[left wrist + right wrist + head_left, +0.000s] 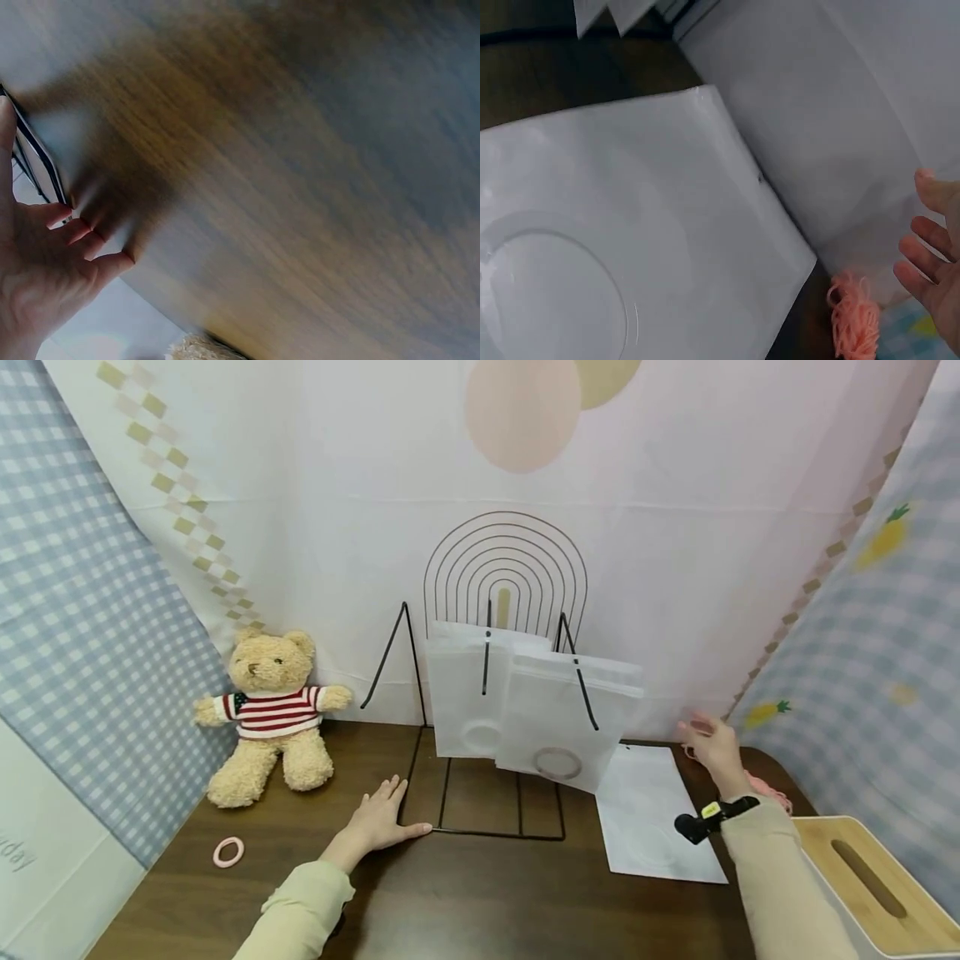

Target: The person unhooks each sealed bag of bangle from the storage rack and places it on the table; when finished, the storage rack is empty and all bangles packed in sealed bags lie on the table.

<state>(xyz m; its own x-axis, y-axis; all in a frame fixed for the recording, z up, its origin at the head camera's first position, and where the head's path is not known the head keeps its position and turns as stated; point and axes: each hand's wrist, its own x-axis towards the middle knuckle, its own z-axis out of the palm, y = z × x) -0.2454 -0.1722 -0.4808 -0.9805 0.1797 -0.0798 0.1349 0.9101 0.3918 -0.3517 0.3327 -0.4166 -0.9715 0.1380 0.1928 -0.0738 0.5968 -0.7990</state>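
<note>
My left hand (375, 818) rests with spread fingers at the front left corner of a black wire rack (498, 836), its thumb along the base wire. Two white translucent bags hang on the rack's prongs: a rear bag (461, 693) and a front bag (562, 718) with a ring shape near its bottom. A third white bag (641, 802) lies flat on the table to the right, a round outline showing in it. My right hand (712, 747) is raised beyond that bag, near pink yarn (855, 322), fingers loosely bent, with nothing seen in it.
A teddy bear (273, 714) in a striped sweater sits at the back left. In front of it lies a small pink ring (228, 852). At the right edge stands a white box with a slotted wooden lid (915, 910). Cloth curtains (337, 543) enclose the table.
</note>
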